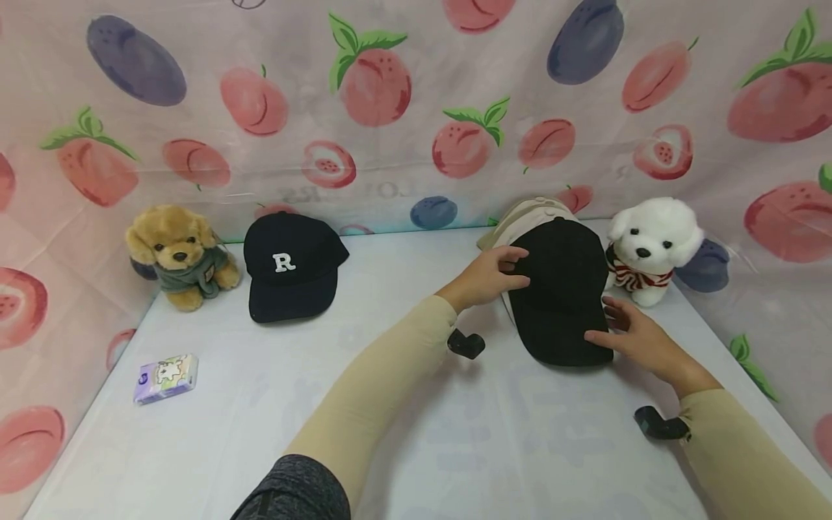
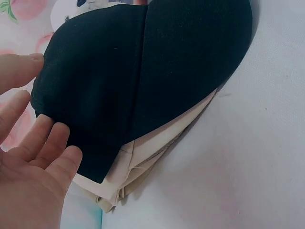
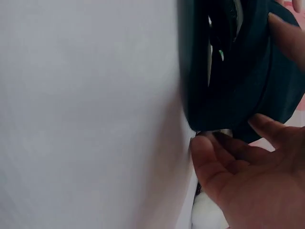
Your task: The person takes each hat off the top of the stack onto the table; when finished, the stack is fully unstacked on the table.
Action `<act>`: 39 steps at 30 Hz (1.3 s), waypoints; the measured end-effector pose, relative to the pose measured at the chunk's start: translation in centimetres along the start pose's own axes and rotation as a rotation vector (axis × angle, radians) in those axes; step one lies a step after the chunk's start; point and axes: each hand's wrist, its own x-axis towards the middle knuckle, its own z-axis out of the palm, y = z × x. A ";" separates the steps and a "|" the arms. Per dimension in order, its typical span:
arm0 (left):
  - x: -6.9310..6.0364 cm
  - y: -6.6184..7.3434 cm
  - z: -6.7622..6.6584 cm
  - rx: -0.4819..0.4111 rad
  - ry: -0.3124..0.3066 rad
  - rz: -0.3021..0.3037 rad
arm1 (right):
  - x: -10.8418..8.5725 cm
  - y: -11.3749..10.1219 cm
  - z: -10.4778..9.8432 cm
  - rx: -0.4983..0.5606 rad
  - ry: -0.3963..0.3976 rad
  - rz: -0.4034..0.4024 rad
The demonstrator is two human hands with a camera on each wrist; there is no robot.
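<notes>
A black cap (image 1: 562, 289) lies on top of a cream cap (image 1: 529, 220) and a beige cap (image 1: 500, 230), its brim toward me. At the black cap's left side is my left hand (image 1: 484, 278). Its relaxed fingers touch the crown's edge in the left wrist view, where pale cap layers (image 2: 157, 138) show underneath. My right hand (image 1: 643, 347) is at the right of the brim. In the right wrist view the thumb (image 3: 288, 38) lies over the cap, while the loosely bent fingers (image 3: 209, 164) are beside its edge, without a visible grip.
Behind the right hand sits a white plush dog (image 1: 653, 245) with a striped scarf. A navy cap (image 1: 292, 267) with a white R and a brown plush dog (image 1: 178, 253) stand at the back left. A purple tissue pack (image 1: 165, 378) lies on the white table (image 1: 260, 419).
</notes>
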 end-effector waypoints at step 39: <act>-1.5 2.0 -0.9 0.014 -0.031 0.042 | -1.6 -1.6 -0.7 0.075 0.043 -0.117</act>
